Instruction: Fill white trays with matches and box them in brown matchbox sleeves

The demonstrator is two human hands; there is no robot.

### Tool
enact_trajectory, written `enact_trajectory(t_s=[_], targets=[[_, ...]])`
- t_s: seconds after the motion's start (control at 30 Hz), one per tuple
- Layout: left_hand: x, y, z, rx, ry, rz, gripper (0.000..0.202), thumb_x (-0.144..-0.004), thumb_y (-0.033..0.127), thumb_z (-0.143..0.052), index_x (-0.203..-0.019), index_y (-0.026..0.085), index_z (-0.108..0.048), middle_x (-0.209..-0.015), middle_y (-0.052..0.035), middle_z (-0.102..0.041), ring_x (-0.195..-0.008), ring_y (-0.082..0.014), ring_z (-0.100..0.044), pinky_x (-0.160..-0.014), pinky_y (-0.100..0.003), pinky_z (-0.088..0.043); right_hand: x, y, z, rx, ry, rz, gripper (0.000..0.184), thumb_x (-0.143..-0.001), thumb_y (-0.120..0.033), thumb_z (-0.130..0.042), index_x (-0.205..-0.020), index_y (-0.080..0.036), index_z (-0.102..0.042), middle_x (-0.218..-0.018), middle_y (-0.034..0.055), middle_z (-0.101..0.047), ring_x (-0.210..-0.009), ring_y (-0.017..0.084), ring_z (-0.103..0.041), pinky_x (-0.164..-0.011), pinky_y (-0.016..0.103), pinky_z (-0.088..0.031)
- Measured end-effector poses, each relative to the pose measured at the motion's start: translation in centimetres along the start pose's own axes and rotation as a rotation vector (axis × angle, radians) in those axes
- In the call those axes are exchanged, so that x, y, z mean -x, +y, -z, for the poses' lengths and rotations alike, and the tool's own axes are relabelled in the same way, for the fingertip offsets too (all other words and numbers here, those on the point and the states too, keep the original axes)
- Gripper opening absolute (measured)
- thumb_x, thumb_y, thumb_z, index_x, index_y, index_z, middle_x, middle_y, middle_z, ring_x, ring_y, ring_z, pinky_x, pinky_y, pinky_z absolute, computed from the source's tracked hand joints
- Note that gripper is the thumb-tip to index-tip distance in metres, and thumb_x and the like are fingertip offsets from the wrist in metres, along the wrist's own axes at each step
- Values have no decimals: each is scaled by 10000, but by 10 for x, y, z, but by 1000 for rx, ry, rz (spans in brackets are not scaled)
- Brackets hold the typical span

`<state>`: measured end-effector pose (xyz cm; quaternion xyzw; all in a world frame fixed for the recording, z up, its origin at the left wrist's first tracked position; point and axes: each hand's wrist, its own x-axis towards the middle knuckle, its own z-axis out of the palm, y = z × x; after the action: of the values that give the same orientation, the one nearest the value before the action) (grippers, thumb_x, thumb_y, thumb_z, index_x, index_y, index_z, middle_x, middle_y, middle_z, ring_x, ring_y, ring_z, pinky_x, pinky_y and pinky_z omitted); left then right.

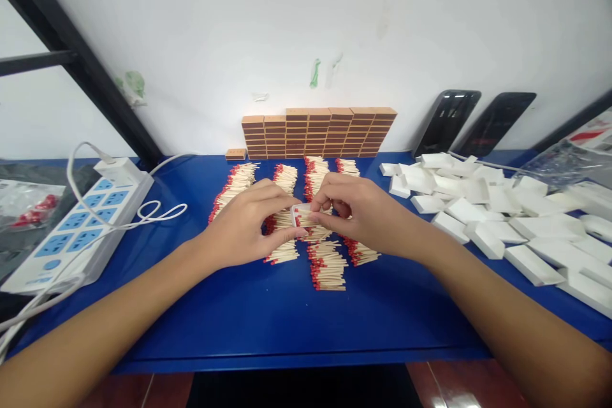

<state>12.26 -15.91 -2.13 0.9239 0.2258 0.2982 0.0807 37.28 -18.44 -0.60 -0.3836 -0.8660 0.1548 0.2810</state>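
Between my hands, over the piles of matches, is a small white matchbox tray (294,215) with red-tipped matches inside. My left hand (253,220) grips the tray's left end between thumb and fingers. The fingers of my right hand (351,204) are pinched together at the tray's other side, against the matches in it; whether they hold a match is hard to see. Below and around both hands lie rows of red-headed wooden matches (329,268) on the blue table (287,325). My hands partly cover these rows.
Stacked matchboxes (315,134) line the wall, with one single matchbox (235,154) at their left. A heap of white empty trays (482,204) spreads on the right. Two dark phones (447,121) lean on the wall. A power strip (81,223) with white cables lies left.
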Motion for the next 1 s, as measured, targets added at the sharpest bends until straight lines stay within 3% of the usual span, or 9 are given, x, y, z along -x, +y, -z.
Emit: enact_trajectory(t_s=[0.23,0.43,0.77,1.0], targets=[[0,1,-1,2,3,-5,344,-940,409,-761,-1175,161,-723,-951,-64,-727,-921,-219,-617,-842,-374,-511,1,0,2,32,-46,-32,136,-990,-287,-681,-879,-208,-675,-864,9,-605,-741,148,-512,-637,297,-377],[0,1,0,2,7,10,350,-947,415,-750,-1189,164,-722,-971,-73,-737,-931,-224,-630,-856,-387,-524,-2,-2,-2,-12,26,-31,157,-998,-299,-675,-869,-209,-689,-841,9,-591,-726,143,-506,-638,290,-378],[0,0,0,-20,6,-7,323,-964,415,-726,-1191,185,-725,-960,-70,-731,-927,-227,-636,-856,-387,-518,1,4,-2,53,29,17,108,-974,-293,-706,-921,-207,-745,-851,29,-634,-755,163,-557,-670,315,-401],[0,-6,3,-77,25,8,367,-972,434,-712,-1228,171,-722,-969,-77,-720,-935,-228,-642,-851,-372,-520,-1,2,12,87,52,-20,129,-972,-258,-670,-883,-210,-750,-814,24,-654,-723,155,-551,-668,312,-398]])
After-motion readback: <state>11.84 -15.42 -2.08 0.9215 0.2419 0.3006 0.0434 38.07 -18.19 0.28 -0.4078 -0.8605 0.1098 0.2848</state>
